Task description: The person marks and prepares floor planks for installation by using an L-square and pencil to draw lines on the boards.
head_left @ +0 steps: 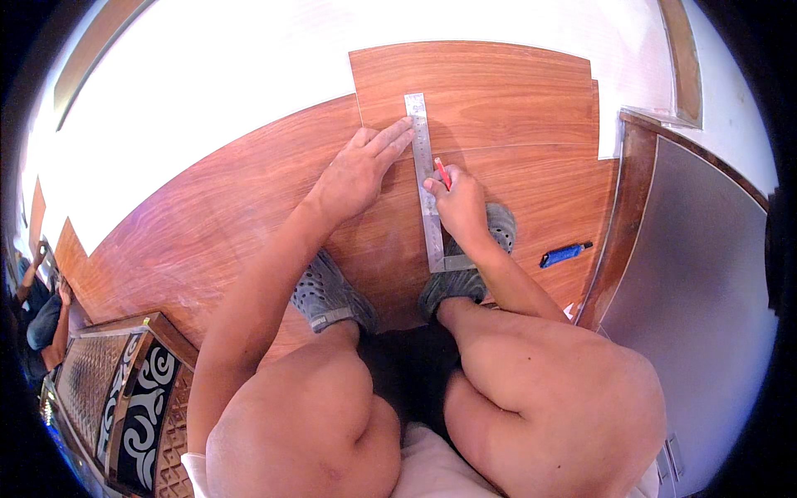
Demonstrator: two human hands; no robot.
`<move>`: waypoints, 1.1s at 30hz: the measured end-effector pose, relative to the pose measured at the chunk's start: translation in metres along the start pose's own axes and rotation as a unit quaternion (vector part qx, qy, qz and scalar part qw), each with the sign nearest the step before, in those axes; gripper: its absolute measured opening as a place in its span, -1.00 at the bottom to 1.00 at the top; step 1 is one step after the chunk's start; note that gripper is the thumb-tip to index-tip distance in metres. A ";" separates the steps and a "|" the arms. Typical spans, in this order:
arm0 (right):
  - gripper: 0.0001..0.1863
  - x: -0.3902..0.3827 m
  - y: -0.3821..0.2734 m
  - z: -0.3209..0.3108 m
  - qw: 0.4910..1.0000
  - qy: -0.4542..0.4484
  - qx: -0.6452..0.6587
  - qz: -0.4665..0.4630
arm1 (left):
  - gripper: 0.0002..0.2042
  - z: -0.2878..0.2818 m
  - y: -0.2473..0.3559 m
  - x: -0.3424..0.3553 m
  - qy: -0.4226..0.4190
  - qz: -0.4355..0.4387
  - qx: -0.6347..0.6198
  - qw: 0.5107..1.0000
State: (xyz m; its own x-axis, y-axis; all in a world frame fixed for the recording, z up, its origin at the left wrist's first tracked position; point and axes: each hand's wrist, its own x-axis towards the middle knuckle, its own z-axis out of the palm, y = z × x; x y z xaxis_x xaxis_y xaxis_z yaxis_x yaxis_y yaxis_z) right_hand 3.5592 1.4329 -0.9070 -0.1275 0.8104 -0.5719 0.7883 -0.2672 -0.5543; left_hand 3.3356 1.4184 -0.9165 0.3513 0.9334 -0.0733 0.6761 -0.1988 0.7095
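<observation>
A metal try square [422, 153] lies on reddish-brown wood-grain planks [481, 91], its long graduated blade pointing away from me and its short leg close to my right shoe. My left hand [353, 174] rests flat, fingers stretched out, with the fingertips against the blade's left edge near the far end. In my right hand [462, 207] a red pencil [443, 173] is gripped, its tip upward, beside the blade's right edge. The right thumb reaches over to the blade.
A blue utility knife [564, 255] lies on the planks to the right. A grey door panel [697, 274] in a brown frame stands at the right. White sheet [249, 66] spreads beyond the planks. Decorated furniture [145, 398] stands at lower left, and another person [46, 311] sits farther left.
</observation>
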 end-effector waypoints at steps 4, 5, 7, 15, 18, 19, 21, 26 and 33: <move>-0.68 -0.002 -0.006 -0.002 1.000 -0.003 -0.007 0.000 | -0.30 -0.002 0.001 -0.001 -0.003 -0.003 -0.005 1.000; -0.68 -0.001 -0.004 -0.002 1.000 -0.004 -0.010 -0.002 | -0.32 -0.002 0.001 -0.001 -0.001 0.001 0.002 1.000; -0.68 -0.001 -0.003 -0.002 1.000 -0.005 -0.013 -0.001 | -0.36 0.001 -0.001 0.000 0.005 0.009 0.016 1.000; -0.70 -0.003 0.007 -0.010 0.999 -0.002 0.032 0.004 | -0.39 0.004 0.003 0.001 0.014 -0.006 -0.019 1.000; -0.74 -0.013 0.005 -0.040 0.996 0.045 0.074 0.001 | -0.44 0.004 0.001 -0.003 0.029 -0.046 -0.023 0.998; -0.73 -0.012 0.008 -0.055 0.993 0.055 0.102 0.006 | -0.45 0.004 0.002 -0.013 0.026 -0.071 -0.018 0.997; -0.76 -0.010 0.022 -0.090 0.982 0.130 0.139 0.014 | -0.48 0.005 0.005 -0.021 0.108 -0.111 -0.016 0.988; -0.76 -0.016 0.158 -0.153 0.966 0.256 0.030 0.006 | -0.48 0.004 0.025 -0.004 0.200 -0.354 -0.237 0.882; -0.59 -0.021 0.143 -0.171 0.937 0.228 -0.228 0.137 | -0.47 0.024 0.002 0.002 0.231 -0.434 -0.308 0.814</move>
State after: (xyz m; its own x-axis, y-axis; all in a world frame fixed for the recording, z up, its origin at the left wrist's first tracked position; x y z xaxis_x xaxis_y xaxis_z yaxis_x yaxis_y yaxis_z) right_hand 3.7775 1.4663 -0.8710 0.3058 0.9104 -0.2786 0.9421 -0.3316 -0.0495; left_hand 3.3531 1.4125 -0.9318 -0.4646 0.6830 -0.5636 0.0371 0.6509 0.7582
